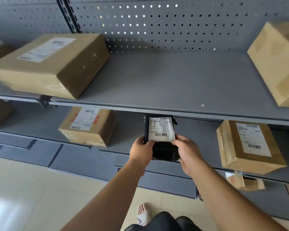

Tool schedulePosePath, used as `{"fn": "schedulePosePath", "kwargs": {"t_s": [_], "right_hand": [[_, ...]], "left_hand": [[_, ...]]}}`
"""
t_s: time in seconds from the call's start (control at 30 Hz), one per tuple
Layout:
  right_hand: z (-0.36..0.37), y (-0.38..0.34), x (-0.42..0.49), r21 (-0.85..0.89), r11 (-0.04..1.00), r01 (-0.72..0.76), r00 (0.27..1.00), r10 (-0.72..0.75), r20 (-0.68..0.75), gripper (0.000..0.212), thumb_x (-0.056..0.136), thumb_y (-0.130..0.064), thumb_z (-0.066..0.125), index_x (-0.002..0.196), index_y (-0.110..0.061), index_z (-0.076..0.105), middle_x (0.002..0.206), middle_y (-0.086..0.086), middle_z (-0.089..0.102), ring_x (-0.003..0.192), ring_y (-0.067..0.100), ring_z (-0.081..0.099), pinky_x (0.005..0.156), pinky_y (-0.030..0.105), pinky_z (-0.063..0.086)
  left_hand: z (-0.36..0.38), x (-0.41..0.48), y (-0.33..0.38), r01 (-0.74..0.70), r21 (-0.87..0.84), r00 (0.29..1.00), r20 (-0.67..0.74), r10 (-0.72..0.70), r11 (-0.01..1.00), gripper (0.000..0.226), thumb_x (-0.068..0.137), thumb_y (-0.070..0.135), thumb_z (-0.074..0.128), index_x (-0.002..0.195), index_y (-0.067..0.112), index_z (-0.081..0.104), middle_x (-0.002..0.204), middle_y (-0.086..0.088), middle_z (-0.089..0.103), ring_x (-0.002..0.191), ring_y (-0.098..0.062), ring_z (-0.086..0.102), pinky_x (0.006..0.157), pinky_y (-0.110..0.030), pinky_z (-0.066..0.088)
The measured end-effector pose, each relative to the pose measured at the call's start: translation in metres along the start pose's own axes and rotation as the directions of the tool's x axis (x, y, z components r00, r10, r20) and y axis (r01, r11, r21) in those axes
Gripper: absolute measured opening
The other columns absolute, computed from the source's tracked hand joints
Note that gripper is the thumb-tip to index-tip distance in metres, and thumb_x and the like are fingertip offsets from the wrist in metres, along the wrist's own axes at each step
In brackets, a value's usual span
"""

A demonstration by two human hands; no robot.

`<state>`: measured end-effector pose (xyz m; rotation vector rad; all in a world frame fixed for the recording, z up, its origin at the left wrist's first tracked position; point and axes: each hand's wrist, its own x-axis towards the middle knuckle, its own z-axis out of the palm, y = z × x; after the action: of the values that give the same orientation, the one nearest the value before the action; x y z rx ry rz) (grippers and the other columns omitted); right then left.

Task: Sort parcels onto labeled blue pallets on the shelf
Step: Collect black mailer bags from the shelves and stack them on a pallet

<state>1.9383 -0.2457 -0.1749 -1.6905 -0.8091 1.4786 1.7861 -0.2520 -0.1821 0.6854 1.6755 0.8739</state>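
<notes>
Holding item, centre of frame: one black plastic-wrapped parcel [163, 150], oblong, with a white barcode label [160, 129] on its top face. Left hand [141, 151] grips the parcel's near left edge, thumb [149, 143] laid on top at the label's lower left corner, remaining fingers curled round the side and out of sight beneath. Right hand [187, 152] grips the near right edge, thumb [176, 142] on the label's lower right corner, other fingers hidden under the wrap. The parcel thus sits between the two thumbs above and the hidden fingers below; its far end reaches under the front lip of the grey metal upper shelf [157, 84], over the grey lower shelf [40, 124]. Whether it touches that lower shelf cannot be told. Upper shelf, left of frame: large brown cardboard box [48, 64], labelled. Upper shelf, right edge: tan cardboard box [277, 64]. Lower shelf, left of the parcel and apart from it: small cardboard box with red markings [88, 127]. Lower shelf, right: taped cardboard box with a white label [247, 147]. Behind, top of frame: grey perforated back panel [157, 22]. Bottom of frame: pale tiled floor [23, 189] and one foot in a light sandal [143, 214].
</notes>
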Motion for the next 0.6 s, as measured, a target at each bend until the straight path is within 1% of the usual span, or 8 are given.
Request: {"fn": "schedulePosePath", "kwargs": {"t_s": [0.03,0.13,0.23,0.33,0.4,0.5,0.53,0.6], "right_hand": [[0.000,-0.001,-0.004,0.005,1.000,0.007,1.000,-0.007,0.023,0.024,0.093,-0.010,0.059,0.091,-0.025,0.077,0.100,0.005,0.078,0.099,0.030,0.072,0.094,0.059,0.055],[0.000,-0.002,-0.018,0.015,0.999,0.028,0.994,-0.030,0.104,0.026,0.094,-0.011,0.060,0.089,-0.029,0.078,0.096,0.000,0.079,0.097,0.027,0.073,0.093,0.052,0.058],[0.003,-0.002,-0.032,-0.008,0.998,0.061,0.977,-0.058,0.204,0.028,0.094,-0.014,0.059,0.087,-0.032,0.079,0.091,-0.004,0.080,0.094,0.025,0.074,0.084,0.043,0.060],[0.013,-0.001,-0.049,-0.024,0.996,0.084,0.947,-0.072,0.314,0.031,0.093,-0.014,0.058,0.089,-0.035,0.080,0.092,-0.002,0.080,0.094,0.024,0.075,0.080,0.040,0.059],[0.025,-0.003,-0.062,-0.029,0.995,0.099,0.922,-0.080,0.378,0.032,0.093,-0.014,0.058,0.090,-0.037,0.080,0.093,-0.003,0.080,0.094,0.023,0.075,0.076,0.036,0.058],[0.050,-0.005,-0.080,-0.043,0.991,0.126,0.878,-0.091,0.469,0.032,0.093,-0.012,0.058,0.091,-0.036,0.080,0.095,-0.003,0.080,0.095,0.023,0.075,0.080,0.039,0.059],[0.061,-0.006,-0.088,-0.044,0.990,0.138,0.863,-0.098,0.495,0.034,0.093,-0.012,0.059,0.089,-0.038,0.080,0.094,-0.004,0.080,0.094,0.022,0.075,0.080,0.038,0.060],[0.083,-0.009,-0.103,-0.045,0.987,0.152,0.830,-0.103,0.548,0.038,0.093,-0.011,0.059,0.086,-0.043,0.079,0.092,-0.007,0.080,0.091,0.018,0.076,0.074,0.033,0.058]], "left_hand": [[-0.002,-0.007,-0.001,-0.006,-0.023,1.000,-0.021,0.005,1.000,0.017,0.097,0.026,0.059,0.111,0.034,0.063,0.102,0.006,0.073,0.096,-0.019,0.072,0.082,-0.040,0.064],[-0.010,-0.033,-0.003,-0.030,-0.092,0.995,-0.099,0.020,0.995,0.018,0.097,0.029,0.061,0.114,0.036,0.060,0.103,0.008,0.073,0.095,-0.015,0.072,0.075,-0.029,0.063],[-0.020,-0.059,-0.007,-0.019,-0.150,0.986,-0.168,-0.007,0.989,0.021,0.099,0.033,0.062,0.119,0.035,0.059,0.106,0.008,0.073,0.096,-0.013,0.071,0.066,-0.023,0.059],[-0.037,-0.082,-0.014,-0.007,-0.202,0.971,-0.236,-0.041,0.979,0.019,0.099,0.035,0.062,0.117,0.038,0.055,0.106,0.009,0.070,0.095,-0.013,0.070,0.055,-0.017,0.053],[-0.051,-0.095,-0.019,-0.023,-0.234,0.956,-0.288,-0.047,0.972,0.022,0.099,0.035,0.062,0.120,0.034,0.057,0.106,0.009,0.070,0.095,-0.014,0.070,0.056,-0.018,0.055],[-0.078,-0.112,-0.027,-0.054,-0.301,0.926,-0.371,-0.065,0.952,0.029,0.097,0.031,0.063,0.126,0.027,0.061,0.107,0.005,0.072,0.096,-0.015,0.073,0.072,-0.030,0.065],[-0.088,-0.118,-0.030,-0.072,-0.328,0.916,-0.396,-0.068,0.942,0.029,0.096,0.029,0.064,0.125,0.026,0.061,0.107,0.004,0.073,0.094,-0.016,0.074,0.070,-0.030,0.065],[-0.110,-0.129,-0.034,-0.122,-0.375,0.892,-0.448,-0.065,0.919,0.027,0.095,0.026,0.064,0.122,0.025,0.063,0.106,0.002,0.075,0.091,-0.017,0.076,0.065,-0.027,0.063]]}}
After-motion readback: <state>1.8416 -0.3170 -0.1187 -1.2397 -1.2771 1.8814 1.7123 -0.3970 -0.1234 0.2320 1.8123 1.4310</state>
